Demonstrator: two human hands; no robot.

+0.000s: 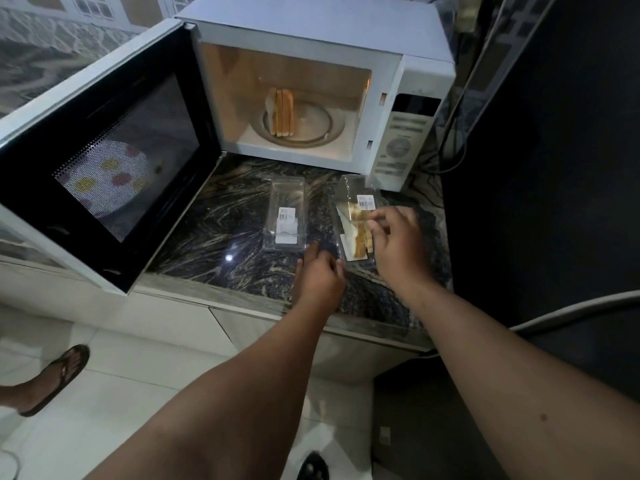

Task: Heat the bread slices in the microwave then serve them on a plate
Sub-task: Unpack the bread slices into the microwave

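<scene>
Right hand (398, 245), fingers curled, pinches bread slices (360, 233) inside an open clear packet (356, 216) on the dark marbled surface (221, 223). Left hand (320, 278), loosely curled, holds nothing, one finger touching an empty clear tray (284, 216) just ahead of it. Beyond both hands, the microwave (311, 39) stands open, with more slices (282, 112) upright on its turntable (311, 128).

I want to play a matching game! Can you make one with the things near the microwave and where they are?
Things:
1. toast
2. empty pack
3. full pack
4. microwave door

Places or states:
A. at the right hand
B. swung open
C. standing on the turntable
D. on the counter, beside the left hand

Pairs: 1-C, 2-D, 3-A, 4-B
</scene>
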